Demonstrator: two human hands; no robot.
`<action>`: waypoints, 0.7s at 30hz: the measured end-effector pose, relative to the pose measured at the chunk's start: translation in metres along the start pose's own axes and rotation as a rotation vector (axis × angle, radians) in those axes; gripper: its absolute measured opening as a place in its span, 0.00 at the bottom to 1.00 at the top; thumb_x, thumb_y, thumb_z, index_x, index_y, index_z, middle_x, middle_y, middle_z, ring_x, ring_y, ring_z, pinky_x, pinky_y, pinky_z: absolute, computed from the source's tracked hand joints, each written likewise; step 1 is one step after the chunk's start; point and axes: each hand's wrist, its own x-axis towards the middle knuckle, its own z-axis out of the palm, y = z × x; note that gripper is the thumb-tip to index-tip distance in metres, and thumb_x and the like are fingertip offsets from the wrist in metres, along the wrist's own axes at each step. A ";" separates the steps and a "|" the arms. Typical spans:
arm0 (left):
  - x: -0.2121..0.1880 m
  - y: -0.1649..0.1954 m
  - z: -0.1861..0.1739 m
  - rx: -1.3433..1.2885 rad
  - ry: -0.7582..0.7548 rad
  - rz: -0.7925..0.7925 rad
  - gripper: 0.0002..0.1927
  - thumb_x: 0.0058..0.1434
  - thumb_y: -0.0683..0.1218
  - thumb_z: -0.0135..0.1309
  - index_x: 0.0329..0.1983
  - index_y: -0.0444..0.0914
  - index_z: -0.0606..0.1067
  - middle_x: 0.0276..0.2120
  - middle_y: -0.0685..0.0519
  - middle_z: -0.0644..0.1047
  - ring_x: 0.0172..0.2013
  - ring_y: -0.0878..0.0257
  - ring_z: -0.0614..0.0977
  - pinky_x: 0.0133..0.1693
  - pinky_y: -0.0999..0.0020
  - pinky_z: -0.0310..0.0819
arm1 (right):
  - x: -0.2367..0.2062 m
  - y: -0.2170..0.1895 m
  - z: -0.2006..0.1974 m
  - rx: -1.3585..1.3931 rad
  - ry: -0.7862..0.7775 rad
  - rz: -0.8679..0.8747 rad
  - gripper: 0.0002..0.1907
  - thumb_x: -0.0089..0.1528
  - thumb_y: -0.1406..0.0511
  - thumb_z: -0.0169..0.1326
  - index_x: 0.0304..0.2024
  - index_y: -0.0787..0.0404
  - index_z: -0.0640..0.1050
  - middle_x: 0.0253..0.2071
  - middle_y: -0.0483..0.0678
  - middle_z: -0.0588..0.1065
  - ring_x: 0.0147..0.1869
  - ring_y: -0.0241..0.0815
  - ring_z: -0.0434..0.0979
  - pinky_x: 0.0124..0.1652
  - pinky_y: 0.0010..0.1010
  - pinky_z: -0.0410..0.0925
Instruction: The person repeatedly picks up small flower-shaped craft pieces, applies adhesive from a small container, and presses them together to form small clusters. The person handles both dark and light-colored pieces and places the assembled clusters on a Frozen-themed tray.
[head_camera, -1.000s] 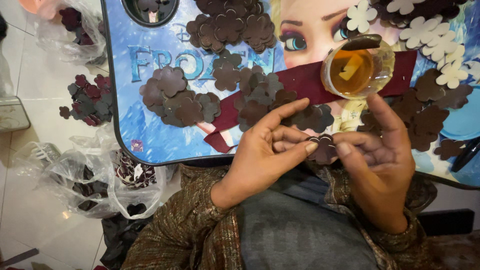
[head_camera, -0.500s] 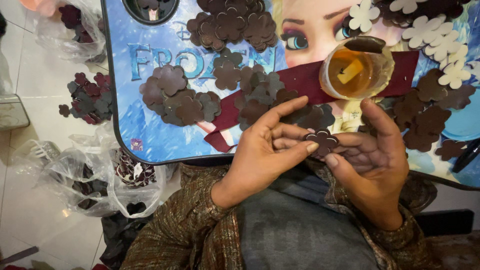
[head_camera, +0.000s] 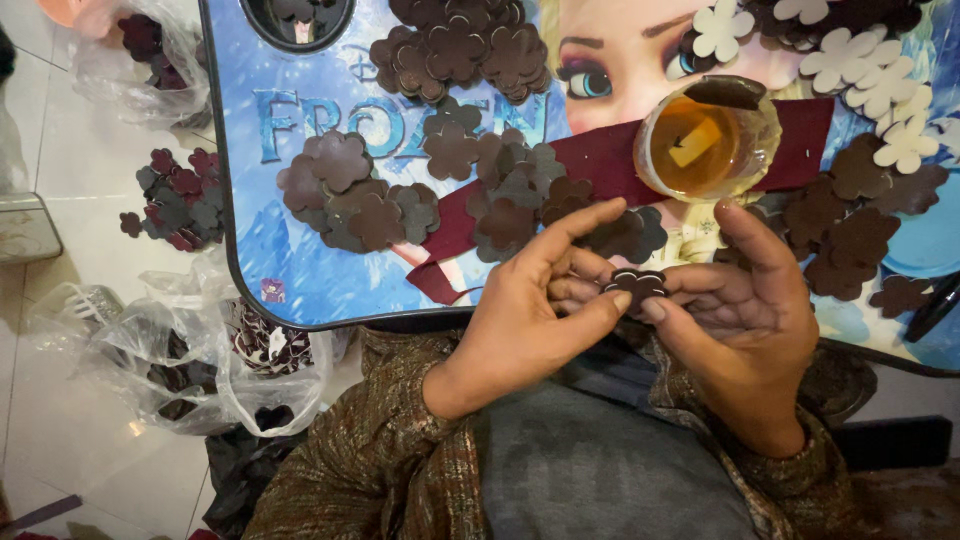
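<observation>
The dark brown flower cutout (head_camera: 636, 284) sits between both hands just above the lap, lying flat and a little wider left to right, near the tray's (head_camera: 250, 250) front edge. The left hand (head_camera: 525, 305) pinches its left edge with thumb and fingers, and the right hand (head_camera: 745, 300) grips its right side, thumb pressed underneath. Loose brown cutouts (head_camera: 360, 200) and a small cup of amber liquid (head_camera: 705, 145) lie on the tray beyond.

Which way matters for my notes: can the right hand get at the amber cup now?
Probably yes: the right hand lies just below the cup with nothing between, though its fingers help hold a dark flower.

matt brown felt-like flower cutout (head_camera: 637, 282), glossy printed lap table (head_camera: 300, 270), clear plastic cup (head_camera: 708, 143)
</observation>
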 end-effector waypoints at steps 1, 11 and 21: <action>0.000 0.000 0.001 0.016 -0.010 -0.001 0.35 0.66 0.37 0.59 0.77 0.36 0.63 0.44 0.54 0.79 0.40 0.74 0.79 0.43 0.81 0.73 | 0.000 -0.001 0.000 -0.024 0.001 0.005 0.46 0.62 0.82 0.55 0.79 0.64 0.53 0.49 0.58 0.78 0.55 0.42 0.81 0.58 0.31 0.75; -0.001 0.000 0.002 -0.032 -0.006 0.031 0.31 0.67 0.36 0.58 0.74 0.33 0.65 0.44 0.55 0.80 0.44 0.72 0.81 0.48 0.78 0.77 | 0.005 -0.007 0.000 -0.096 -0.063 -0.017 0.47 0.61 0.82 0.57 0.79 0.63 0.53 0.48 0.56 0.78 0.56 0.40 0.80 0.58 0.30 0.74; 0.000 0.000 0.001 -0.058 0.002 0.012 0.32 0.66 0.36 0.58 0.74 0.32 0.64 0.42 0.54 0.80 0.43 0.71 0.82 0.47 0.77 0.77 | 0.004 -0.006 0.002 -0.045 -0.028 0.018 0.44 0.64 0.82 0.55 0.79 0.64 0.53 0.49 0.58 0.78 0.57 0.43 0.81 0.58 0.32 0.74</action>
